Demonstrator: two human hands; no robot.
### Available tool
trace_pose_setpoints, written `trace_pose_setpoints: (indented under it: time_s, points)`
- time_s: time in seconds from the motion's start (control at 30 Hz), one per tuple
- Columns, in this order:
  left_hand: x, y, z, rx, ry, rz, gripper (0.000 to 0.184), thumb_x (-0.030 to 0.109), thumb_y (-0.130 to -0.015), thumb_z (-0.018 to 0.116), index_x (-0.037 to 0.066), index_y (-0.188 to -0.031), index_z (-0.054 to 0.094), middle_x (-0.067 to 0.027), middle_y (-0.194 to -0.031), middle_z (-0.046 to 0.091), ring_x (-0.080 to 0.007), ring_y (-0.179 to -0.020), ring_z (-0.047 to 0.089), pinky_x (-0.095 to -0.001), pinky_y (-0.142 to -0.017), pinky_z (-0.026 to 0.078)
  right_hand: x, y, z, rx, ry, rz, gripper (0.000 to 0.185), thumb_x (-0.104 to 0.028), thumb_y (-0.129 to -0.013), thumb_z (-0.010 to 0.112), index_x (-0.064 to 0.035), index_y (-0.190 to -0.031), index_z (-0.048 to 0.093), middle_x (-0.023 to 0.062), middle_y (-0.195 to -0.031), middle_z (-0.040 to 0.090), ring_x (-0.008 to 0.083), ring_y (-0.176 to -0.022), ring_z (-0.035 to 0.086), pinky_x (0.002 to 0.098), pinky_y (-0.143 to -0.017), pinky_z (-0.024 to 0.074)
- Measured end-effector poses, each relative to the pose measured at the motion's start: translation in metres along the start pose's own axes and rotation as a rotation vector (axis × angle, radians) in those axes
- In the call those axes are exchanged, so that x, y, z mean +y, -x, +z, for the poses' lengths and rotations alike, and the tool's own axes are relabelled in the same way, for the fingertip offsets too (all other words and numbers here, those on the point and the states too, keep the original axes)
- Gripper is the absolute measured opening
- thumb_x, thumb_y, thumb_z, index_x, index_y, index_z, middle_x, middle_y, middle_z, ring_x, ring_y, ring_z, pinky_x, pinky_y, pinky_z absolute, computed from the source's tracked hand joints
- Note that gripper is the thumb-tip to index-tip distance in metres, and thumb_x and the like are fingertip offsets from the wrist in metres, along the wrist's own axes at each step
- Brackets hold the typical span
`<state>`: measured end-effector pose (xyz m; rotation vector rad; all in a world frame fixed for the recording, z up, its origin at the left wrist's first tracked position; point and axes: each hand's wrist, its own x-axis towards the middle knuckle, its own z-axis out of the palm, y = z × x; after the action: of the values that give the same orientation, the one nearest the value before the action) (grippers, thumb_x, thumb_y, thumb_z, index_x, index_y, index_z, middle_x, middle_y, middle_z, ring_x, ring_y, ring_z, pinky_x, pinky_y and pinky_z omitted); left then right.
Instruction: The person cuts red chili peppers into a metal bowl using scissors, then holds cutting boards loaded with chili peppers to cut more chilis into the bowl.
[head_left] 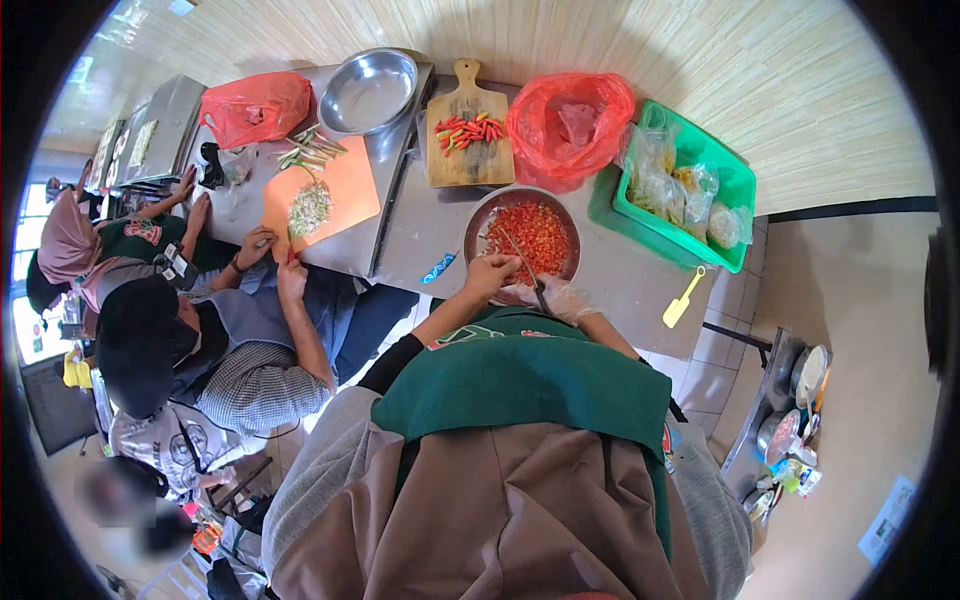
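Observation:
A round pan (471, 225) holds many small pieces of chopped red chili (535, 235). Over its lower left edge is my left hand (490, 275), bare, its fingers pinched together; what it holds is too small to make out. My right hand (562, 298), in a clear plastic glove, grips scissors (524, 262) whose blades reach over the chopped chili. Above the pan, whole red and yellow chilies (468, 131) lie on a wooden cutting board (460, 172).
A red plastic bag (570, 115) and a green basket of bagged food (738, 255) stand at the right, near a yellow spatula (684, 298). A blue wrapper (438, 268) lies left of the pan. At the left, a co-worker's hands (272, 245) work over an orange board (355, 190).

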<state>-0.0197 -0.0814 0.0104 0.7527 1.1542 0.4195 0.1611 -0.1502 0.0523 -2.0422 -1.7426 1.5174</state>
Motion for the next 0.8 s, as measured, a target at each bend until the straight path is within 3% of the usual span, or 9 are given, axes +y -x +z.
trace_pose_setpoints:
  time_s: [0.3,0.4,0.5,0.8]
  points:
    - [0.000,0.002,-0.003,0.019,0.092,0.029,0.022,0.019,-0.085,0.068,0.000,-0.095,0.067,-0.0013,-0.081,0.063,-0.0093,-0.068,0.059,-0.0231,-0.063,0.054,-0.002,0.002,0.000,0.039,0.082,0.030,0.054,-0.057,-0.084,0.051,-0.0074,-0.104,0.057,0.0275,-0.096,0.062,0.0443,-0.094,0.059,0.0511,-0.080,0.0447]
    - [0.002,0.004,-0.003,0.021,0.074,-0.009,0.022,0.018,-0.085,0.068,-0.001,-0.095,0.067,-0.0021,-0.082,0.063,-0.0104,-0.068,0.060,-0.0238,-0.064,0.054,0.002,0.000,-0.001,-0.012,0.060,-0.058,0.061,-0.064,-0.082,0.049,-0.0086,-0.107,0.058,0.0276,-0.099,0.061,0.0436,-0.097,0.059,0.0498,-0.082,0.0448]
    - [0.001,0.005,0.001,0.042,0.148,0.035,0.023,0.018,-0.086,0.067,-0.002,-0.095,0.066,-0.0033,-0.081,0.064,-0.0113,-0.068,0.060,-0.0242,-0.065,0.055,0.001,0.002,0.005,0.015,0.099,0.012,0.067,-0.069,-0.080,0.047,-0.0094,-0.109,0.058,0.0275,-0.102,0.061,0.0429,-0.100,0.058,0.0484,-0.084,0.0445]
    - [0.000,0.007,-0.006,0.035,0.102,0.004,0.024,0.017,-0.086,0.067,-0.004,-0.098,0.065,-0.0053,-0.083,0.064,-0.0121,-0.071,0.061,-0.0239,-0.066,0.055,-0.001,0.001,-0.005,-0.046,0.103,-0.109,0.074,-0.073,-0.077,0.047,-0.0067,-0.107,0.060,0.0263,-0.101,0.062,0.0428,-0.099,0.058,0.0474,-0.084,0.0448]
